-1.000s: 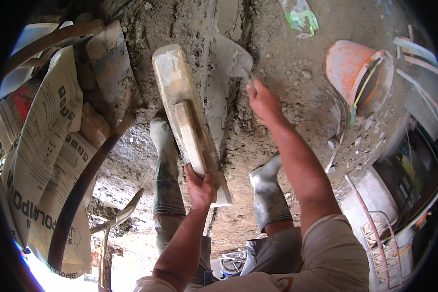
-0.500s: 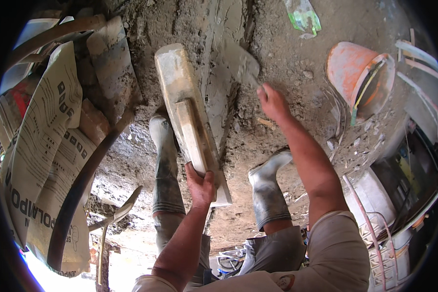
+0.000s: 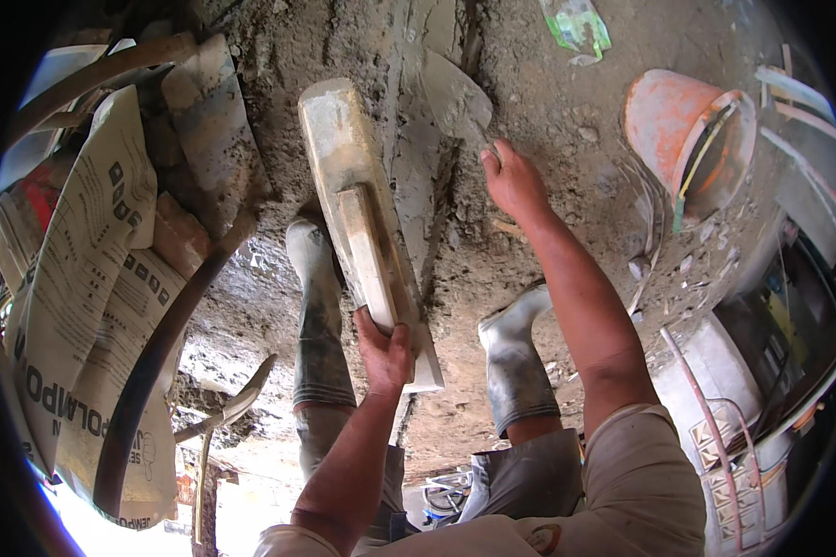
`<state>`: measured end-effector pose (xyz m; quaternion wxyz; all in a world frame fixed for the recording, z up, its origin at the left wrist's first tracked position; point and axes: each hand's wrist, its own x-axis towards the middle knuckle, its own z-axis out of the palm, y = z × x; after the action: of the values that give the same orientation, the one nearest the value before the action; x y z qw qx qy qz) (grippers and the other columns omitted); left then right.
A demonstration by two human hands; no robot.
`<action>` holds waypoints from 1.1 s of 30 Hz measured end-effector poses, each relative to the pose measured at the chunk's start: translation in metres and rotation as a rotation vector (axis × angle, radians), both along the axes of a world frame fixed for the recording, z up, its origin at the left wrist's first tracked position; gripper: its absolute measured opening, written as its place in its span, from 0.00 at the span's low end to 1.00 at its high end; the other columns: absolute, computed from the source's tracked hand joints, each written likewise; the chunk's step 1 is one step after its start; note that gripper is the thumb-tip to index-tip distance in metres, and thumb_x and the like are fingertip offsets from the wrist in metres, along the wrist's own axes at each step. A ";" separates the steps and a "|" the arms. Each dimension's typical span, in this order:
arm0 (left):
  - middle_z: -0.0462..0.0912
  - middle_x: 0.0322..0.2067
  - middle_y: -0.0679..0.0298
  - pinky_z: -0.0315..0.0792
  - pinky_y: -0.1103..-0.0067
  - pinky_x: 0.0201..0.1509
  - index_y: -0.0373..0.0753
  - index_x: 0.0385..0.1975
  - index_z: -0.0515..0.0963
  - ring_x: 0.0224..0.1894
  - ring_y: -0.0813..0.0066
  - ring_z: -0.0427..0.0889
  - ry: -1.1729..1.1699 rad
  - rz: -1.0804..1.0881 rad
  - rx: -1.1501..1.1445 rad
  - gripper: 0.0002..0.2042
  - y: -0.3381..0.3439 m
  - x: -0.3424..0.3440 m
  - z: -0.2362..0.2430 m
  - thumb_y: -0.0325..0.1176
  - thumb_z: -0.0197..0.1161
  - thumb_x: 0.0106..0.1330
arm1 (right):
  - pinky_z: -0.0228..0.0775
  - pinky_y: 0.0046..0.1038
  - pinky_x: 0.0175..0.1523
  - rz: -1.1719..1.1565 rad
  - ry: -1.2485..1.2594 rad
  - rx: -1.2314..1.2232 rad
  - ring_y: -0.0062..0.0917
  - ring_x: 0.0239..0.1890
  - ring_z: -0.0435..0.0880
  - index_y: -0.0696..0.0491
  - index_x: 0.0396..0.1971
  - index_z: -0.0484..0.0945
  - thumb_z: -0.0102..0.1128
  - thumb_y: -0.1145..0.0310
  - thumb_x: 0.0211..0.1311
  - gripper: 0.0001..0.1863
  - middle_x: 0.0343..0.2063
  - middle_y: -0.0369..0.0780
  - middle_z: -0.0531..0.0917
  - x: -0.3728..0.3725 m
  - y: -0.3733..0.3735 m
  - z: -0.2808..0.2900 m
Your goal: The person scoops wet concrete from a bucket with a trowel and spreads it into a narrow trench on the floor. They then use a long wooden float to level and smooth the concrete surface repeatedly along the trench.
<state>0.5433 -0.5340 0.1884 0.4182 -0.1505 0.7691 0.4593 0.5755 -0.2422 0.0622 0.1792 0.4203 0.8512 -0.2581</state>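
Observation:
My left hand [image 3: 384, 356] is wrapped round the handle of a long plastering float [image 3: 333, 130], a pale board crusted with mortar. The float lies lengthwise beside a grey strip of mortar [image 3: 411, 181] and covers part of its left edge. With my right hand [image 3: 517, 188] I grip a trowel [image 3: 455, 93] whose handle is mostly hidden in my fingers. Its grey, mortar-smeared blade rests over the upper part of the strip, pointing up and left. Whether the blade presses into the mortar I cannot tell.
An orange, mortar-stained bucket [image 3: 669, 121] lies tipped at the right. A green and clear plastic wrapper [image 3: 578, 26] is on the dirt. Paper sacks [image 3: 88, 269] and a curved dark bar [image 3: 163, 362] stand at the left. My rubber boots [image 3: 311, 251] straddle the mortar strip.
My right hand has shifted slightly upward and left with the trowel, and the blade has swung up and left over the mortar. My left hand and the float stay nearly still.

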 end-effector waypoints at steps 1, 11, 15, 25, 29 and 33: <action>0.74 0.39 0.55 0.70 0.74 0.48 0.32 0.47 0.66 0.41 0.68 0.74 -0.010 -0.008 0.001 0.20 0.001 -0.001 0.001 0.24 0.54 0.51 | 0.74 0.50 0.38 -0.014 -0.047 -0.032 0.54 0.34 0.82 0.57 0.56 0.68 0.45 0.54 0.71 0.24 0.29 0.55 0.83 0.006 0.000 0.000; 0.73 0.39 0.56 0.69 0.73 0.50 0.31 0.49 0.66 0.41 0.67 0.72 -0.007 0.001 0.015 0.22 0.004 -0.010 0.009 0.26 0.55 0.51 | 0.75 0.46 0.36 -0.143 -0.077 -0.072 0.50 0.33 0.84 0.55 0.56 0.68 0.46 0.53 0.72 0.23 0.29 0.54 0.83 0.019 -0.031 0.030; 0.72 0.45 0.54 0.64 0.72 0.60 0.32 0.54 0.62 0.49 0.65 0.71 -0.054 0.056 0.108 0.25 -0.008 0.002 -0.001 0.23 0.56 0.53 | 0.74 0.34 0.27 -0.376 0.075 -0.154 0.35 0.23 0.81 0.54 0.51 0.69 0.49 0.54 0.72 0.19 0.23 0.46 0.80 -0.001 -0.013 0.057; 0.71 0.45 0.55 0.65 0.73 0.57 0.31 0.54 0.63 0.48 0.67 0.70 -0.015 -0.026 0.055 0.25 -0.026 0.004 -0.010 0.25 0.57 0.54 | 0.66 0.20 0.22 -0.933 0.377 0.256 0.17 0.24 0.72 0.55 0.50 0.64 0.59 0.67 0.66 0.18 0.34 0.37 0.75 0.099 0.075 0.213; 0.68 0.55 0.52 0.63 0.74 0.62 0.30 0.64 0.54 0.55 0.63 0.70 -0.078 0.121 0.142 0.32 -0.030 0.028 -0.021 0.23 0.58 0.57 | 0.75 0.34 0.43 -0.760 0.198 0.349 0.36 0.41 0.82 0.57 0.58 0.66 0.62 0.63 0.63 0.27 0.44 0.48 0.81 0.190 0.130 0.227; 0.62 0.62 0.46 0.58 0.72 0.67 0.28 0.69 0.46 0.63 0.59 0.65 -0.117 0.128 0.107 0.40 -0.040 0.023 -0.025 0.22 0.58 0.57 | 0.69 0.47 0.55 -0.447 -0.316 0.469 0.54 0.52 0.77 0.57 0.59 0.69 0.57 0.56 0.63 0.28 0.47 0.57 0.80 0.182 0.152 0.243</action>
<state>0.5661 -0.5741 0.1629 0.4398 -0.2033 0.7064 0.5160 0.7573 -0.0902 0.3054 0.1461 0.6606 0.7361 -0.0203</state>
